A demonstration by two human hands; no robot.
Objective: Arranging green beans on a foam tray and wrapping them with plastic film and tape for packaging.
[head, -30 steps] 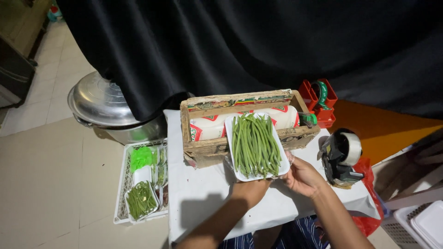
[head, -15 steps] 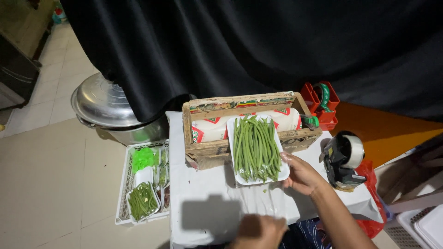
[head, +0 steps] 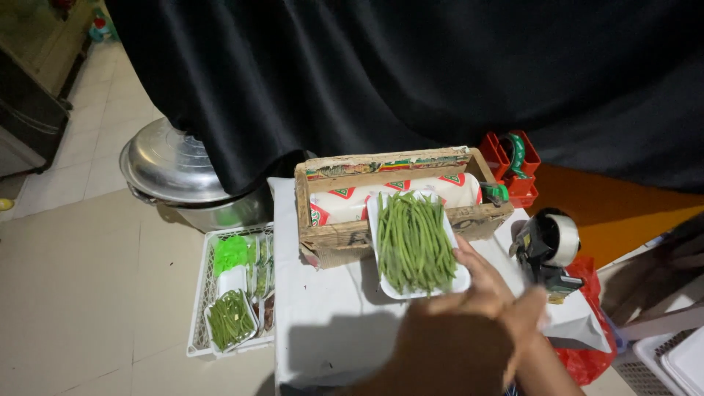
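White foam tray (head: 391,287) of green beans (head: 414,240) sits on the white table (head: 323,323), far end tilted up against the wooden crate (head: 345,235). Right hand (head: 480,282) grips the tray's near right corner, fingers curled on the rim. To do it well: keep tray level, support the underside so beans don't slide. Left hand (head: 440,345) is a dark blur near of the tray, can't tell its fingers. Tape dispenser (head: 546,249) right of crate, white basket (head: 231,293) left of it on the floor
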